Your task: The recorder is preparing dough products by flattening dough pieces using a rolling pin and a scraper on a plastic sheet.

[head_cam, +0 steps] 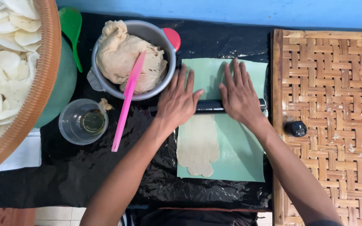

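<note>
Now both palms press flat: the left hand (177, 100) and right hand (239, 97) lie spread, fingers straight, on a black rolling pin (209, 106), gripping nothing, just bearing down. Under the pin, a thin dough sheet (197, 144) trails toward the person on a green mat (239, 150). Uneven pressure could tear that sheet or run it off the mat's edge, I'd say. Left of the mat, a metal pot (147, 29) holds a big dough lump (122, 54) with a pink spatula (126, 100) leaning in. Further left, a clear cup (83, 121) holds a little oil, and a basket (47, 62) carries pale chips (5, 62).
</note>
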